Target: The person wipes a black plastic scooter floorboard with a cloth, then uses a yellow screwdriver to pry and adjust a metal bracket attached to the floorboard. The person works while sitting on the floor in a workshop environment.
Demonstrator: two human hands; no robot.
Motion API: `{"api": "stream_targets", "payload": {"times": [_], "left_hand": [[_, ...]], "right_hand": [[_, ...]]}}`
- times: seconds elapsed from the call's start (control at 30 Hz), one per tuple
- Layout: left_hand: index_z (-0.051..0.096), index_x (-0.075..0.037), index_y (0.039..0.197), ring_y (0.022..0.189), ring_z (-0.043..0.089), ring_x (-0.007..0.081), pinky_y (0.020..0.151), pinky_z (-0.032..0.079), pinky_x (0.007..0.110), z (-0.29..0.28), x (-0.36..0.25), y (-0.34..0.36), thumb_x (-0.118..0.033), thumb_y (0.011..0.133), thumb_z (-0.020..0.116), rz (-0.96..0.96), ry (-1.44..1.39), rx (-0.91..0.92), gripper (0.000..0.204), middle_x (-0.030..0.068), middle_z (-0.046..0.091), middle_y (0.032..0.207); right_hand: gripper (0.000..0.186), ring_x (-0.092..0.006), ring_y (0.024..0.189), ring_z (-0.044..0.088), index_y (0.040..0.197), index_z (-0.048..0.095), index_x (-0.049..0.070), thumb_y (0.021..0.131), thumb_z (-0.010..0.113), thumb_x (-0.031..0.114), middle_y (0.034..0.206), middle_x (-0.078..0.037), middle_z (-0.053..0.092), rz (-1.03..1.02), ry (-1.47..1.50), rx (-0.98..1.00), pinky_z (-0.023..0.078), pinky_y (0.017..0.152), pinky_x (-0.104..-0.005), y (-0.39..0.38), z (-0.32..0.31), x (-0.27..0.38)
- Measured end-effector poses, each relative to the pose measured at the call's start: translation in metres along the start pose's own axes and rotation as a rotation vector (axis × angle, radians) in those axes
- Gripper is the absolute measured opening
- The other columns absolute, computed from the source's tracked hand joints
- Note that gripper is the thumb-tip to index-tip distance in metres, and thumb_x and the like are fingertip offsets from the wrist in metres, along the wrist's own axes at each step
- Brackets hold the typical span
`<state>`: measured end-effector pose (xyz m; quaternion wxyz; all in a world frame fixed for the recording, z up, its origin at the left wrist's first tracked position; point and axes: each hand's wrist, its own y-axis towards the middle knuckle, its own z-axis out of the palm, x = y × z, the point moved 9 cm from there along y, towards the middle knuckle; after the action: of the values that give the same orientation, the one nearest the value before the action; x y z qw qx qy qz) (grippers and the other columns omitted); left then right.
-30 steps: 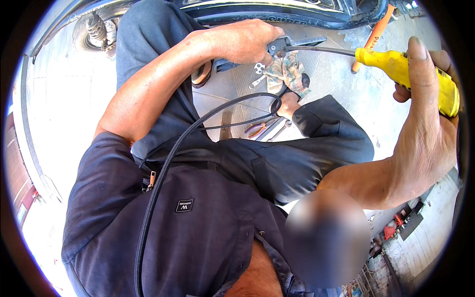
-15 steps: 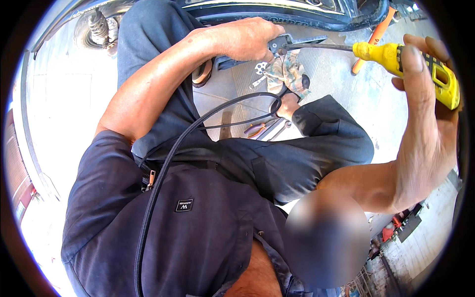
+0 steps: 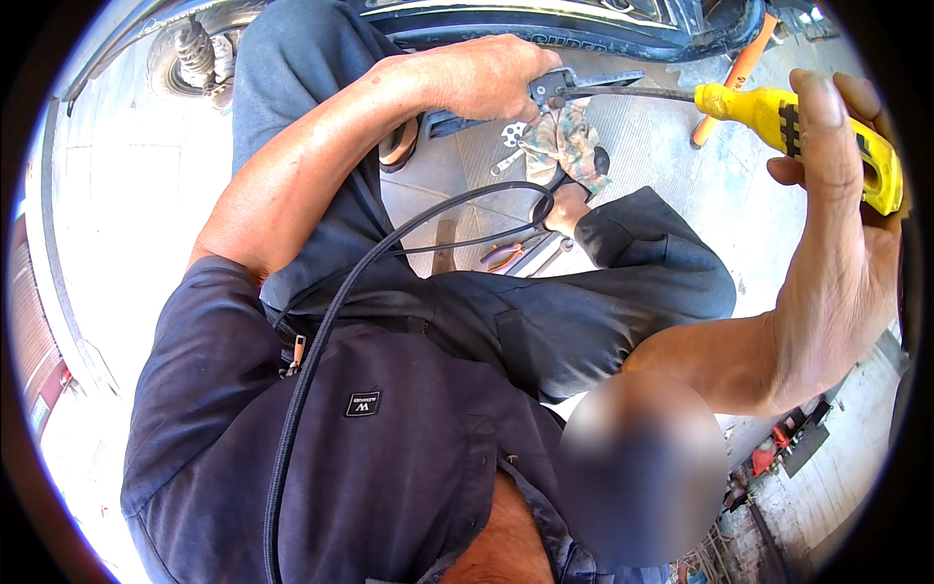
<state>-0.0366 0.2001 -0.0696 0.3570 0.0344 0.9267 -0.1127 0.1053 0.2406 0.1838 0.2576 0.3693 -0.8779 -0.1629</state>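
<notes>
My left hand (image 3: 491,80) is closed round a dark metal part (image 3: 547,91) with a bracket-like end, up at the top middle. A long screwdriver shaft (image 3: 632,91) runs to that part from its yellow handle (image 3: 739,107), which my right hand (image 3: 827,165) grips, thumb along the side. Whether the tip is seated in the part is too small to tell. Below the part lie a camouflage cloth (image 3: 569,146) and a small wrench (image 3: 506,164) on the floor.
A dark vehicle body (image 3: 642,34) spans the top, with a wheel (image 3: 165,68) at upper left. An orange handle (image 3: 735,73) leans near it. Pliers (image 3: 501,258) lie by my bent leg. Black cables (image 3: 418,224) loop across me. Red and dark items (image 3: 769,448) sit at lower right.
The screwdriver handle has turned and risen slightly in my right hand, whose fingers and thumb have shifted a little. My left hand stays in place on the metal part.
</notes>
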Motion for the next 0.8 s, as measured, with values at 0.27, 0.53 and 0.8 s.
{"api": "stream_targets", "payload": {"times": [0.27, 0.53, 0.8], "left_hand": [[0.059, 0.003, 0.122, 0.081, 0.068, 0.0283, 0.081, 0.054, 0.037, -0.002, -0.004, -0.001, -0.011, 0.078, 0.069, 0.009, 0.003, -0.01, 0.047, 0.02, 0.069, 0.091], [0.059, 0.003, 0.121, 0.081, 0.068, 0.0293, 0.082, 0.054, 0.037, 0.001, -0.002, 0.0, -0.01, 0.077, 0.071, 0.02, -0.001, -0.018, 0.047, 0.0204, 0.068, 0.092], [0.06, 0.003, 0.121, 0.081, 0.068, 0.0282, 0.08, 0.054, 0.037, 0.0, -0.001, -0.001, -0.011, 0.077, 0.069, 0.001, 0.015, -0.013, 0.046, 0.0204, 0.068, 0.091]], "right_hand": [[0.033, -0.017, 0.076, 0.072, 0.094, 0.079, 0.009, 0.081, 0.078, 0.04, 0.08, -0.011, 0.073, 0.324, -0.28, -0.213, 0.054, 0.086, -0.0333, -0.017, -0.018, -0.02], [0.036, -0.0174, 0.079, 0.073, 0.096, 0.077, 0.005, 0.082, 0.079, 0.037, 0.084, -0.012, 0.072, 0.26, -0.154, -0.211, 0.058, 0.081, -0.0345, -0.012, -0.015, -0.021], [0.033, -0.0238, 0.079, 0.074, 0.098, 0.073, 0.003, 0.08, 0.082, 0.029, 0.086, -0.015, 0.072, 0.214, 0.034, -0.208, 0.062, 0.07, -0.0371, -0.01, -0.003, -0.007]]}}
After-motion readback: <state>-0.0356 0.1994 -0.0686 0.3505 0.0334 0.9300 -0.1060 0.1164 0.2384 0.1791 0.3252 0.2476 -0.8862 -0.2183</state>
